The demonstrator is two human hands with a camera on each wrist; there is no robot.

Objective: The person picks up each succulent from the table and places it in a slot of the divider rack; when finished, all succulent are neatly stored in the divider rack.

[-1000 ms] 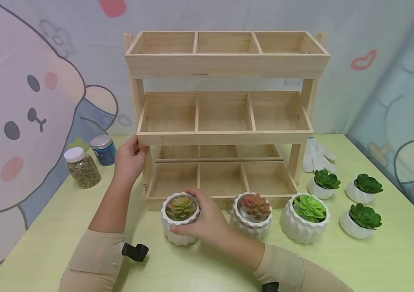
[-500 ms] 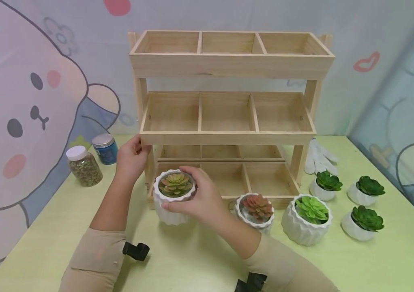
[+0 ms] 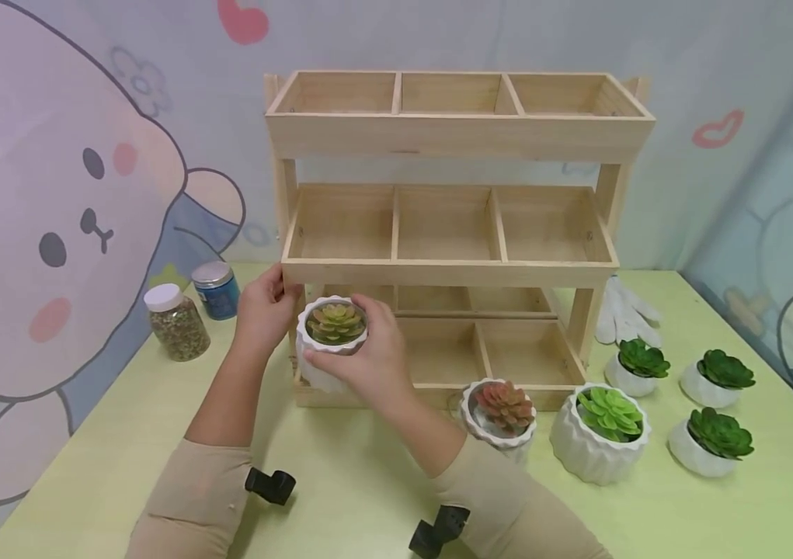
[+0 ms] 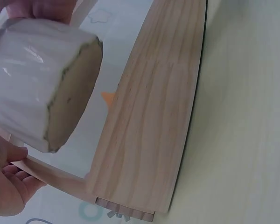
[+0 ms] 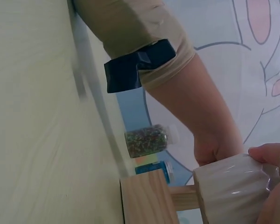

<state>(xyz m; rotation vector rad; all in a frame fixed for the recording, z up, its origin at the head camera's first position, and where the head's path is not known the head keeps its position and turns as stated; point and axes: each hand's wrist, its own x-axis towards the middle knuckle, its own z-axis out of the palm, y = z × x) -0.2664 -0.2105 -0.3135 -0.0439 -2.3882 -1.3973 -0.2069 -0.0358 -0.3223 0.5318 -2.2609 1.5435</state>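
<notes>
My right hand (image 3: 380, 353) holds a ribbed white pot (image 3: 314, 371) with a green-and-reddish succulent (image 3: 335, 324) in it, thumb and fingers spread round the rim. The pot is lifted in front of the lower left compartment of a three-tier wooden plant stand (image 3: 459, 137). Its bare underside shows in the left wrist view, where the pot (image 4: 28, 79) tilts above the stand's bottom front board (image 4: 144, 126). My left hand (image 3: 266, 314) grips the stand's left side just under the middle tray. Its curled fingers (image 4: 25, 184) meet the wooden post in the left wrist view.
Two more white pots, with a red succulent (image 3: 504, 405) and a bright green succulent (image 3: 609, 414), stand before the stand. Several small dark green potted succulents (image 3: 718, 433) are at right, near white gloves (image 3: 627, 310). A pebble jar (image 3: 178, 326) and blue jar (image 3: 217, 293) stand left.
My right hand has lifted the pot off the table and carried it up toward the lower tray's left end. My left hand keeps its place on the stand. The head view has shifted slightly.
</notes>
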